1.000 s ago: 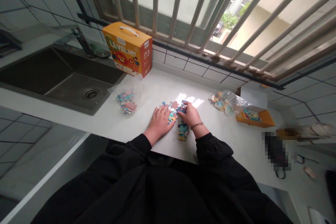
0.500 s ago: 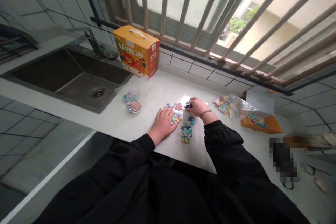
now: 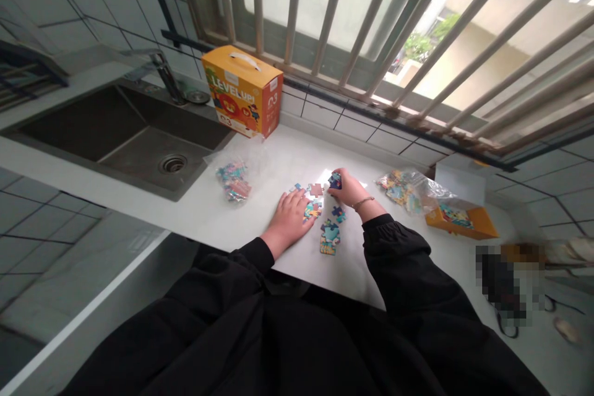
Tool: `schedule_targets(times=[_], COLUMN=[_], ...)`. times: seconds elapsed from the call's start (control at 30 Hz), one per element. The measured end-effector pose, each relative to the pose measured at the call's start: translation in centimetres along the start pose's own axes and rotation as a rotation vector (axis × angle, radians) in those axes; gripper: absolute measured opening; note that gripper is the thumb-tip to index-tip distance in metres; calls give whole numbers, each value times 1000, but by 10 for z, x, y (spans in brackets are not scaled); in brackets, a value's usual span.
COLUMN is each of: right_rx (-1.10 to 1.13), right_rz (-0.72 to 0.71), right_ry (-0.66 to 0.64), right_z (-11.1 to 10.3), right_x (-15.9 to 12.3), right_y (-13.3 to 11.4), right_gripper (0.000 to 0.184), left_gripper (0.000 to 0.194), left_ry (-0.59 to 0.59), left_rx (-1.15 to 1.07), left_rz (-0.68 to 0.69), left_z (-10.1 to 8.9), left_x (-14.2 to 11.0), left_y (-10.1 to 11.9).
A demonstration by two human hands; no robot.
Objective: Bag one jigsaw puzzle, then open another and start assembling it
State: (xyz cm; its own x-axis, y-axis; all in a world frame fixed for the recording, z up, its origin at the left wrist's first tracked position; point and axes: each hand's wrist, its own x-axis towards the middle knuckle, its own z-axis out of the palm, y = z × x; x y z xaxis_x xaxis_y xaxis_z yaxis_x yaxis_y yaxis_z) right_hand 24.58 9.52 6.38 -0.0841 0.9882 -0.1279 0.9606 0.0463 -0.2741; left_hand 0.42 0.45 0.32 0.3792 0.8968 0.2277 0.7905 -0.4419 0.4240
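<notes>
Right hand: The right hand [image 3: 349, 188] was found farther from the left than a second earlier; a dark blue puzzle piece [image 3: 335, 180] was pinched in its narrowed fingers, above or at the counter [image 3: 278, 158], which could not be determined.
Effect: Blue pieces [image 3: 339, 215] were left uncovered, near the partly assembled section [image 3: 330, 235].
Left hand: The left hand [image 3: 286, 220] was laid flat, fingers extended, over the edge of the colourful cluster [image 3: 313, 209]; no grip was observed.
Pink piece: It [image 3: 316, 189] was seen between the hands, beyond the cluster.
Surroundings: Bagged pieces were noted left [image 3: 234, 184] and right [image 3: 400, 189]; an orange tray [image 3: 485, 223] and a carton [image 3: 241, 99] were also recorded.
Obstruction: Part of the cluster was hidden by the left hand; glare was noted beside the held piece.
</notes>
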Motion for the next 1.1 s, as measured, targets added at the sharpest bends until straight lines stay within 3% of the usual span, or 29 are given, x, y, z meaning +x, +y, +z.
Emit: schedule_targets(times=[0.1, 0.27, 0.5, 0.8, 0.93, 1.1], right_rx=[72, 48, -114, -177, -91, 45], right_rz=[20, -67, 40, 109, 164, 72], right_ry=[-7, -189, -98, -21, -74, -123], right_z=[-7, 0, 26, 37, 33, 23], right_x=[-10, -35, -56, -72, -75, -62], right_y=[10, 20, 12, 4, 2, -14], right_gripper=[57, 50, 23, 41, 45, 50], left_gripper=[53, 52, 52, 52, 52, 51], left_ry=[-5, -6, -4, -5, -8, -4], left_rx=[-2, -12, -21, -11, -14, -22], left_rz=[5, -8, -3, -3, -4, -6], left_z=[0, 0, -1, -1, -1, -1], left_x=[0, 0, 1, 0, 0, 1], left_y=[0, 0, 1, 1, 1, 2])
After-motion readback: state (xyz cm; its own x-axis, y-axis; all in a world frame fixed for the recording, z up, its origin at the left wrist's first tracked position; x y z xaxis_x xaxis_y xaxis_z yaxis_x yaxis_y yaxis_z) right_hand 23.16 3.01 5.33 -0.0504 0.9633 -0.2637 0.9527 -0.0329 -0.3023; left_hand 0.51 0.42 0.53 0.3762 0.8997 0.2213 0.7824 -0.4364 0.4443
